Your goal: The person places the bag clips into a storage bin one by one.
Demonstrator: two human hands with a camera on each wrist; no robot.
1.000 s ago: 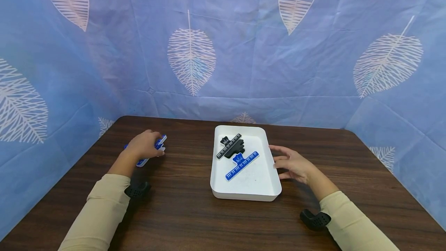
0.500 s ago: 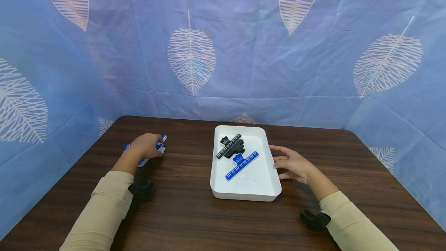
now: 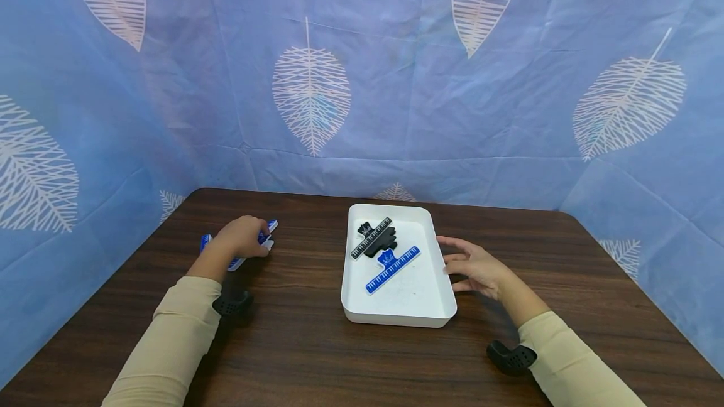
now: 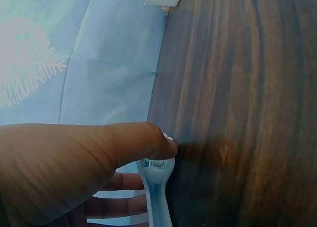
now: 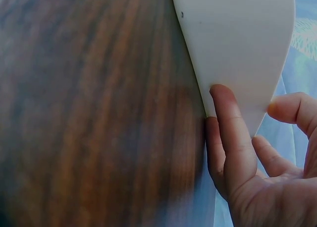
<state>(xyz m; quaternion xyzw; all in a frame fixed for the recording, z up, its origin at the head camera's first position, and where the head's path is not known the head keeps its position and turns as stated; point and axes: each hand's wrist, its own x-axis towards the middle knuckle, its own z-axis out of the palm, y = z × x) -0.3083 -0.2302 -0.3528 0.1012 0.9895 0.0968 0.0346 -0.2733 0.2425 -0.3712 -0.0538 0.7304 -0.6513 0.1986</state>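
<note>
My left hand (image 3: 240, 237) is at the left of the table, with its thumb and fingers around a blue clip (image 3: 273, 227) printed with piano keys. In the left wrist view the thumb presses on the clip's pale handle (image 4: 157, 187). Other blue-and-white pieces, one a blue end (image 3: 205, 242), show beside and under this hand, mostly hidden by it. My right hand (image 3: 475, 269) touches the right side of a white tray (image 3: 430, 287) with extended fingertips. In the tray lie a black piano-key clip (image 3: 371, 238) and a blue piano-key clip (image 3: 393, 270).
The dark wooden table (image 3: 300, 344) carries the tray near its middle. A blue cloth (image 3: 396, 112) with white leaf prints hangs behind and at both sides. Black bands are on both wrists.
My left hand has shifted slightly to the right with the blue clip, and more of the blue piece on its left shows. The right hand and tray have stayed put.
</note>
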